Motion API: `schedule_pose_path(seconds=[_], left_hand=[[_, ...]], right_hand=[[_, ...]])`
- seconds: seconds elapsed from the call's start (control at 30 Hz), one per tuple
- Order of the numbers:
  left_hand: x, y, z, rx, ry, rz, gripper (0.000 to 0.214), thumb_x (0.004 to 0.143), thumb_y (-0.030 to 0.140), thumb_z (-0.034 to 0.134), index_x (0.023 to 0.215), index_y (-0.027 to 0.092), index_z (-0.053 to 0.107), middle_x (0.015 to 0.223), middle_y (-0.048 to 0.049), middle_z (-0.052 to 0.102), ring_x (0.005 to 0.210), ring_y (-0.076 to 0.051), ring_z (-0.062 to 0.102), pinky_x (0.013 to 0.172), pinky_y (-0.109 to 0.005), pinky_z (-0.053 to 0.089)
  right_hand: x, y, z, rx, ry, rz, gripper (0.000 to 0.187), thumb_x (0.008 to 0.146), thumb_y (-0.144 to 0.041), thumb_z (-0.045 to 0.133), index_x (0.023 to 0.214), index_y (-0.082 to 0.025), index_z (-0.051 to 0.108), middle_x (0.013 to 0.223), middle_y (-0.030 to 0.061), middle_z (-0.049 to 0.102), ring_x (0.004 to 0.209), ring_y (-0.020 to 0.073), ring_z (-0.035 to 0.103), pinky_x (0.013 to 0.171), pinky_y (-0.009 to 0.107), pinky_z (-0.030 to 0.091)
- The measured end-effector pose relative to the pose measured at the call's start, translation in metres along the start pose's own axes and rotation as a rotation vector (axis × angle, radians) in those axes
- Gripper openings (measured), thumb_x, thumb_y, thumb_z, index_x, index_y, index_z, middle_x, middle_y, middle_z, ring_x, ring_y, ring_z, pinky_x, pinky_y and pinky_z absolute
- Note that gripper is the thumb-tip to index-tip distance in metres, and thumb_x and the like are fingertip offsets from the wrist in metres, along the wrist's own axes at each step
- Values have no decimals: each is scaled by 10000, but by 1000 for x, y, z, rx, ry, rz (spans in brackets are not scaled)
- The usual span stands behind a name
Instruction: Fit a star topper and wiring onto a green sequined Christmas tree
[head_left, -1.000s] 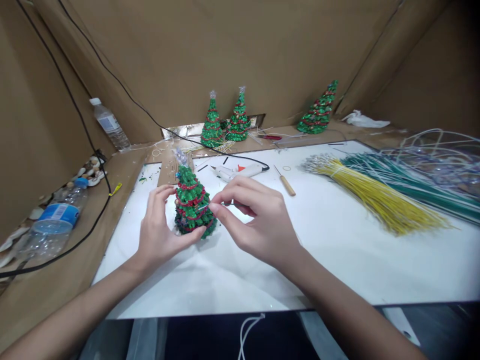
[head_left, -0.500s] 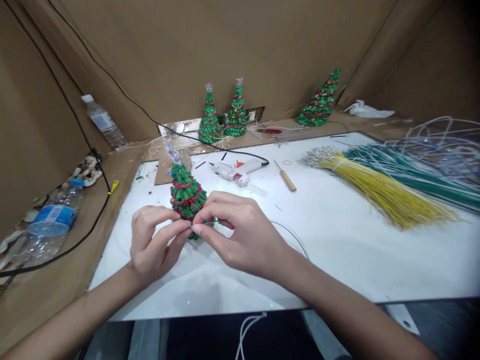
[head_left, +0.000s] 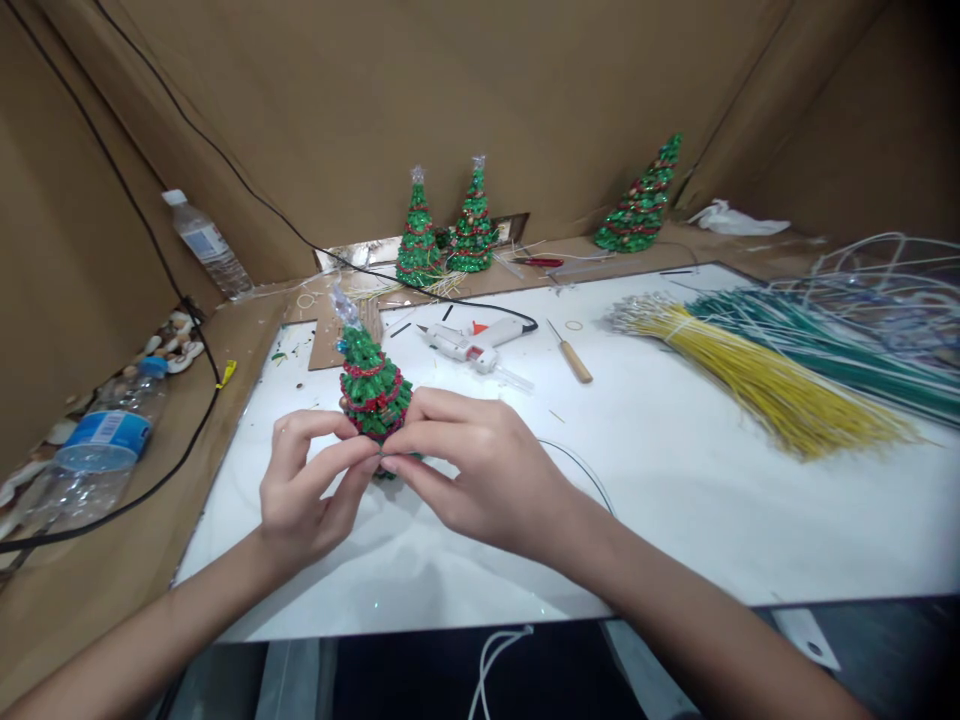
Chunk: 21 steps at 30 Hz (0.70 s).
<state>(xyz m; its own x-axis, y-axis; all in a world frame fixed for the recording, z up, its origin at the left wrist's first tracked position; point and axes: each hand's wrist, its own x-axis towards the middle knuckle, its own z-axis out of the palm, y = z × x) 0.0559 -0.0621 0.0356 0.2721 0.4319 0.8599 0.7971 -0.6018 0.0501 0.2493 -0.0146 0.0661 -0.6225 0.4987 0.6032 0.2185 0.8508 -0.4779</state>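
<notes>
A small beaded Christmas tree (head_left: pixel 373 385), green with red garlands and a clear topper, stands tilted slightly left on the white board. Just in front of its lower part, my left hand (head_left: pixel 307 490) is closed, thumb and forefinger pinching at the tree's edge. My right hand (head_left: pixel 480 460) meets it there, its thumb and forefinger closed on a thin green wire (head_left: pixel 581 460). That wire loops out behind the right hand over the board. The fingertips of both hands touch and cover the wire's end and part of the tree's base.
Behind the tree lie a white glue gun (head_left: pixel 469 350) and a wooden-handled awl (head_left: pixel 574 358). Yellow wire bundles (head_left: pixel 765 375) and green ones (head_left: pixel 832 350) spread at right. Finished trees (head_left: pixel 474 225) line the back. Plastic bottles (head_left: pixel 105 440) and a black cable (head_left: pixel 180 460) are at left.
The right hand has moved slightly left, so its fingertips close up against the left hand's. The wire loop behind it has drawn in a little. The left hand barely moves.
</notes>
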Motion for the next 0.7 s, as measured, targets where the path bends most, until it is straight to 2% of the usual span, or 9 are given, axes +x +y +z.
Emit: schedule_pose_path(seconds=[0.27, 0.5, 0.7], left_hand=[[3, 0, -2, -124, -47, -29, 217, 830, 61, 616, 936, 250, 629, 889, -23, 559, 805, -157, 571, 676, -295, 500], [2, 0, 0, -107, -20, -55, 163, 823, 97, 655, 922, 225, 633, 878, -25, 582, 802, -162, 585, 698, -305, 505], [3, 2, 0, -112, -4, -75, 211, 820, 104, 655, 989, 226, 625, 904, -29, 587, 817, -171, 590, 709, -316, 505]], right_hand=[[1, -1, -2, 102, -9, 35, 121, 849, -154, 604, 798, -162, 713, 748, 3, 583, 645, 102, 517, 577, 230, 378], [5, -4, -5, 208, -23, 157, 88, 817, -140, 631, 796, -143, 716, 754, 22, 619, 705, 127, 570, 632, 252, 424], [7, -5, -6, 223, -14, 191, 119, 808, -101, 598, 738, -145, 684, 699, 2, 596, 667, 113, 543, 616, 244, 402]])
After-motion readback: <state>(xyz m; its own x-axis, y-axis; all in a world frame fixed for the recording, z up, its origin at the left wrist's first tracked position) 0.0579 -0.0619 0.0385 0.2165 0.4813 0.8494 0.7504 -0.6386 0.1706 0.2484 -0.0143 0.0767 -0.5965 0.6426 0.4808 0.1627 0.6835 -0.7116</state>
